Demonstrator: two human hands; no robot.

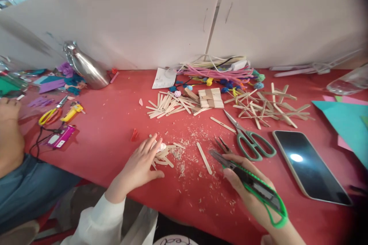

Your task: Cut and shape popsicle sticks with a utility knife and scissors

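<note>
My right hand [250,187] is wrapped round a green and black utility knife [258,185], its blade pointing left toward a single wooden craft stick [204,158] on the red table. With fingers spread, my left hand [140,166] rests over a small pile of cut stick pieces [163,157]. A small white lump, which I cannot identify, shows by its fingertips. Wood shavings [181,168] are scattered between the two hands. Close to the knife tip lies a small dark pointed tool [222,144], partly hidden. A stick with a slot in it [222,124] lies farther back.
Grey-green scissors [253,141] and a phone [310,164] lie at right. Behind are loose sticks [169,104], a stick bundle [211,98] and pink pipe cleaners [215,72]. At left stand a steel jug [89,67], yellow-red scissors [53,113] and another person's arm [11,138].
</note>
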